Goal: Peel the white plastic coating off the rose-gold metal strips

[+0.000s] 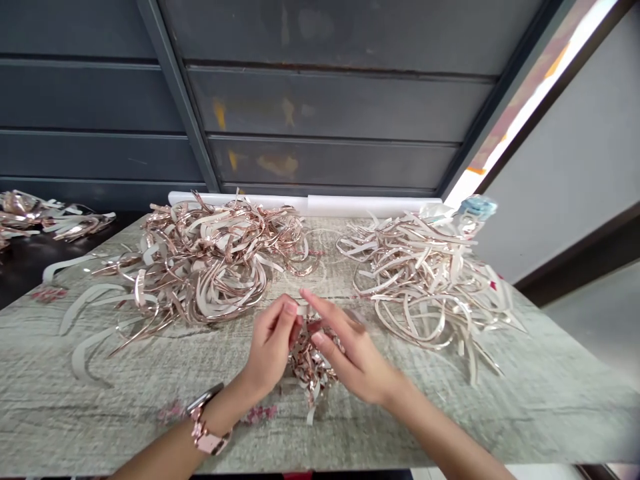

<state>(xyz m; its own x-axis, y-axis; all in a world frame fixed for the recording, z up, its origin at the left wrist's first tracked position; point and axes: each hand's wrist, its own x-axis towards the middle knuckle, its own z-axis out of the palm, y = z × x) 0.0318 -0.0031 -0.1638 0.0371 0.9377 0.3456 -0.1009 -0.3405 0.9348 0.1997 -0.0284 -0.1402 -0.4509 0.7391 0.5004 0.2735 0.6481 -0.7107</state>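
Observation:
My left hand [273,343] is closed in a pinch on the pale end of a ribbon strip [302,310], thumb and index pressed together. My right hand [353,350] faces it from the other side, its index finger stretched out close to that strip and its thumb apart from the finger. Below and between both hands hangs or lies a bunch of shiny rose-gold foil ribbon [313,367]; whether it joins the pinched strip I cannot tell. The right hand's lower fingers are partly hidden. A watch with a pink band [210,440] circles my left wrist.
A tangled heap of rose-gold and white ribbon [210,260] covers the table's left back, and a paler heap [425,273] its right back. White rolls [240,199] lie along the back edge. A blue-and-clear plastic item [477,208] stands at the back right, before the grey panelled wall [325,100].

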